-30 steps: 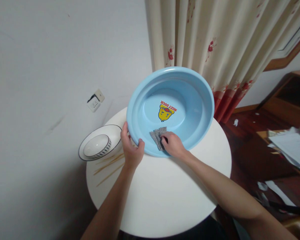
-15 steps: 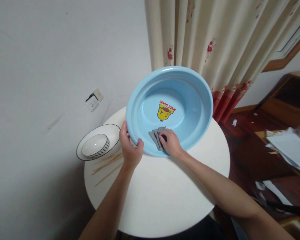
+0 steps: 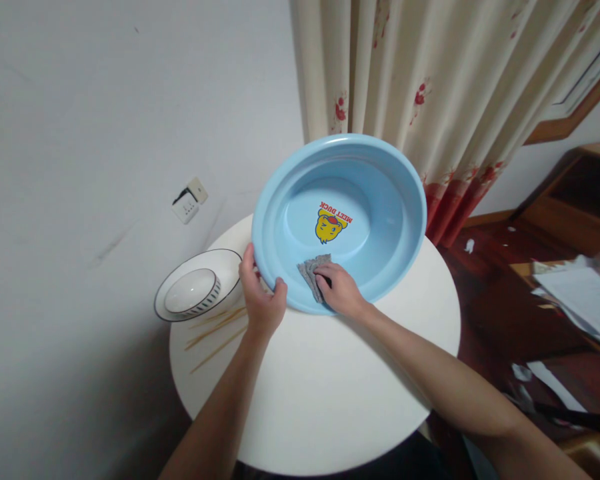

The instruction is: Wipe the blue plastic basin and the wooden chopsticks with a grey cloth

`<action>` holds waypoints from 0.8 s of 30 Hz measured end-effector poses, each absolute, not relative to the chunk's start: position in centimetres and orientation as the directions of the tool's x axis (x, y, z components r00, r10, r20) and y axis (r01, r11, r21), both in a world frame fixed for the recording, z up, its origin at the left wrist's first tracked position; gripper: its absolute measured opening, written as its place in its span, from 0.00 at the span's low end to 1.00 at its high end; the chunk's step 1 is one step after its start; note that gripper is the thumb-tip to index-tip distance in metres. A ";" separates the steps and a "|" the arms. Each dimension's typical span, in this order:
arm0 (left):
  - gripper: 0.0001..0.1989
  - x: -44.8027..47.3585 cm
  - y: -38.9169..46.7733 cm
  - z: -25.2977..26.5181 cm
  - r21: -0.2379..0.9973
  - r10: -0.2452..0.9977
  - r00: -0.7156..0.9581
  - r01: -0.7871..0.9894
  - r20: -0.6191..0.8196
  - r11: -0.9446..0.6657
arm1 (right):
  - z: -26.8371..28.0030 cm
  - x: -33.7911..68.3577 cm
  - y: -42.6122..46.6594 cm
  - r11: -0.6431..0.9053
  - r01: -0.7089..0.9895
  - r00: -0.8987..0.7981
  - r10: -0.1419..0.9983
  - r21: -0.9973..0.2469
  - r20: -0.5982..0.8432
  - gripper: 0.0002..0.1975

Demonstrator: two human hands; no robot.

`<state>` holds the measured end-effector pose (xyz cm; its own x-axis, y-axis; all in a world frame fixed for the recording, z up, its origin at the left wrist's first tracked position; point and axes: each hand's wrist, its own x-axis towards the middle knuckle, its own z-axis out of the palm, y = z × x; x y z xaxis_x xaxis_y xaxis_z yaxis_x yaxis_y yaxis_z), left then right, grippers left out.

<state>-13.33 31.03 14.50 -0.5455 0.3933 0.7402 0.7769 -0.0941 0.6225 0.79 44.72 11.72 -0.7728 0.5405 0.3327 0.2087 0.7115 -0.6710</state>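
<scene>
A light blue plastic basin [image 3: 390, 220] with a yellow duck print on its bottom is tilted toward me over the round white table [image 3: 330, 393]. My left hand [image 3: 263, 293] grips its rim at the near left, thumb on the inside edge. Inside the near wall, my right hand [image 3: 341, 288] is closed on a grey cloth [image 3: 311, 273], pressing it to the basin. Part of the cloth is hidden under the fingers.
Left of the basin, a small bowl [image 3: 191, 291] sits in a larger white dish [image 3: 229, 267] with a dark rim. Several chopsticks [image 3: 215, 335] lie beside them. A wall socket [image 3: 185, 207] and a cream curtain [image 3: 380, 73] are behind; papers [image 3: 577, 300] lie at right.
My right hand has shifted slightly left on the cloth, and the cloth's folds look flatter. The basin and my left hand stay nearly in place.
</scene>
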 end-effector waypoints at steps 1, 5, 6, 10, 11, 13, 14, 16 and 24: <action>0.47 -13.3 31.0 14.5 0.627 0.391 -0.551 0.774 0.737 -0.092 | 11.8 0.8 44.6 0.727 0.211 -0.782 0.527 -0.653 0.333 0.17; 0.47 -13.3 31.1 14.5 0.642 0.375 -0.568 0.760 0.733 -0.104 | 12.2 1.2 44.4 0.776 0.286 -0.808 0.511 -0.563 0.294 0.19; 0.47 -13.3 31.1 14.5 0.641 0.371 -0.569 0.761 0.734 -0.100 | 12.4 1.4 44.5 0.785 0.322 -0.814 0.515 -0.530 0.269 0.19; 0.47 -13.3 31.1 14.5 0.618 0.360 -0.563 0.784 0.744 -0.052 | 12.9 2.4 45.6 0.763 0.538 -0.773 0.616 -0.357 0.151 0.17; 0.47 -13.3 31.1 14.5 0.612 0.360 -0.559 0.790 0.747 -0.043 | 13.0 2.6 45.9 0.746 0.583 -0.751 0.646 -0.321 0.137 0.16; 0.47 -13.3 31.0 14.5 0.607 0.365 -0.557 0.794 0.746 -0.029 | 13.1 3.0 46.5 0.727 0.624 -0.728 0.674 -0.284 0.127 0.16; 0.47 -13.2 31.0 14.6 0.606 0.370 -0.556 0.795 0.744 -0.023 | 13.1 3.0 46.6 0.730 0.620 -0.731 0.670 -0.288 0.126 0.16; 0.46 -13.1 30.9 14.8 0.601 0.382 -0.550 0.799 0.742 -0.017 | 13.0 2.9 46.6 0.759 0.556 -0.769 0.624 -0.339 0.138 0.18; 0.57 -12.2 30.6 15.7 0.572 0.419 -0.515 0.820 0.748 -0.015 | 12.0 2.0 45.9 0.797 0.052 -0.916 0.278 -0.601 0.290 0.27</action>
